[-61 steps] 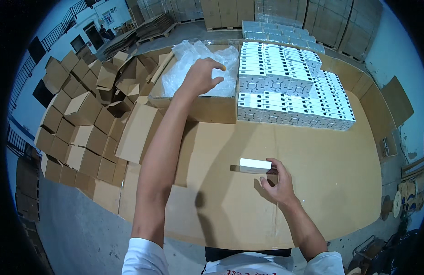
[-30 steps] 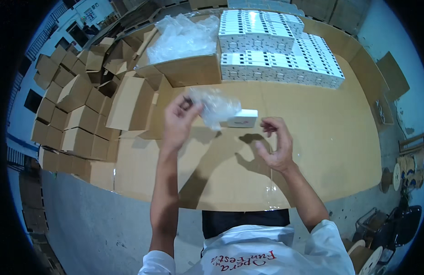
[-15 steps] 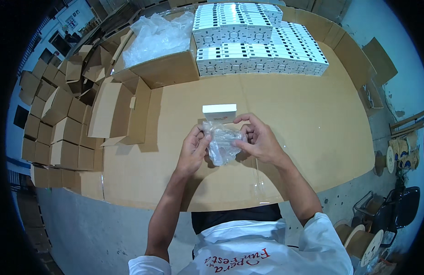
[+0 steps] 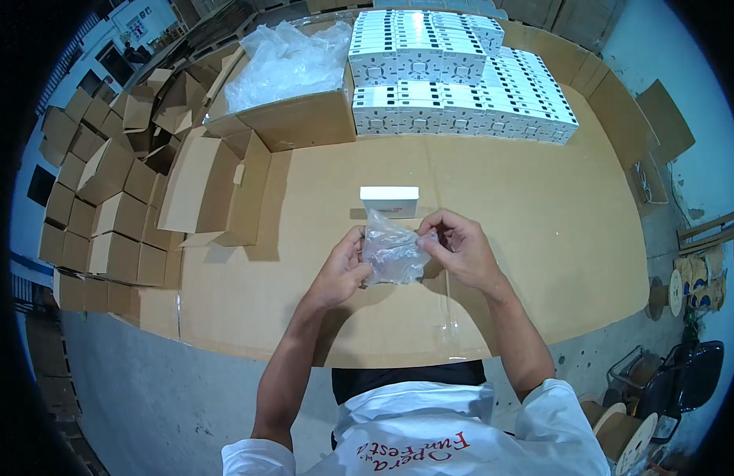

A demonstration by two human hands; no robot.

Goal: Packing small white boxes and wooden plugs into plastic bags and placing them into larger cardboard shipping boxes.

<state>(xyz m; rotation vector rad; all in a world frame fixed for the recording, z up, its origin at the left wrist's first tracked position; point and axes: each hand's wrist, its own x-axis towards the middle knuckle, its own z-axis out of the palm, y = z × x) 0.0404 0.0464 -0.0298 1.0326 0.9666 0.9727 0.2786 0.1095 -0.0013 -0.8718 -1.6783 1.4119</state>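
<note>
- Head view: the left hand point(image 4: 341, 270) has its grip closed on the left edge of a clear plastic bag point(image 4: 394, 255).
- The right hand point(image 4: 467, 252) has its grip pinched on the bag's right edge.
- The bag is between the hands, above the cardboard-covered table point(image 4: 541, 246).
- Just beyond it, a small white box point(image 4: 389, 200) rests on the table.
- Farther back, stacked white boxes point(image 4: 462, 99) stand right of a brown carton point(image 4: 307, 125) full of clear plastic point(image 4: 291, 65).

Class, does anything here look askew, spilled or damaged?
Yes: the brown cartons at back left tilt at differing angles, some gaping open, unlike the neatly rowed white boxes. The held plastic bag is wrinkled; no spill or obvious damage shows.
</note>
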